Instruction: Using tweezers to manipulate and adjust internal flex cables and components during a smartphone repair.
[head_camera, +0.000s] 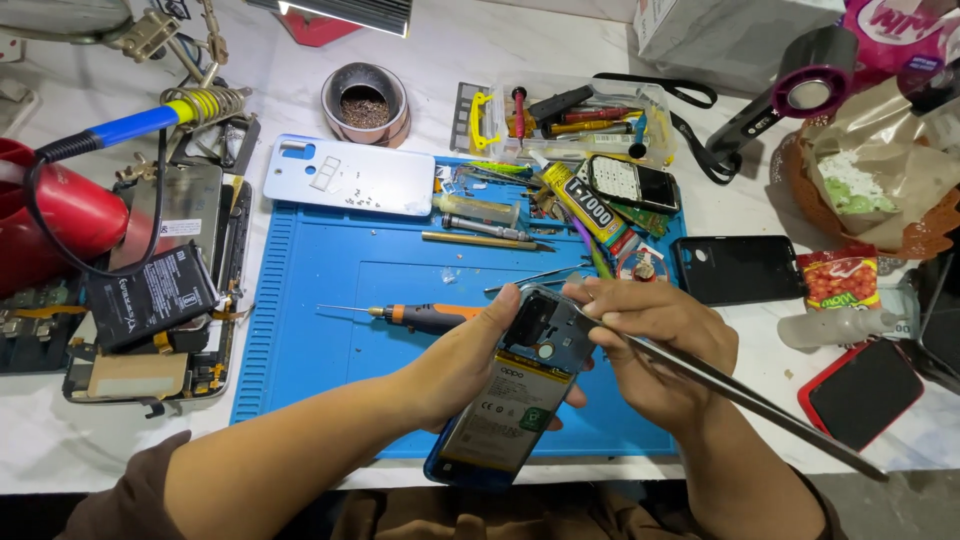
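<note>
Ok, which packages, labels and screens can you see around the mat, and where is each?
Snack packet: right of the mat, red and yellow pouch.
Glue tube: top of the blue mat, yellow and black label.
Loose battery: left of the mat, black with a white label.
Opened phone: held in the left hand, battery label grey, yellow strip.
Dark phone screen: right of the mat, black rectangle.
Cardboard box: top right, grey.

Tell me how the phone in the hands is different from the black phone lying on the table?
The opened phone has its back off, so its battery and inner parts show; the black phone shows only a plain dark face. The opened phone is held tilted above the blue mat by the left hand, with the right hand at its top; the black phone lies flat, untouched. Both are flat rectangles.
</note>
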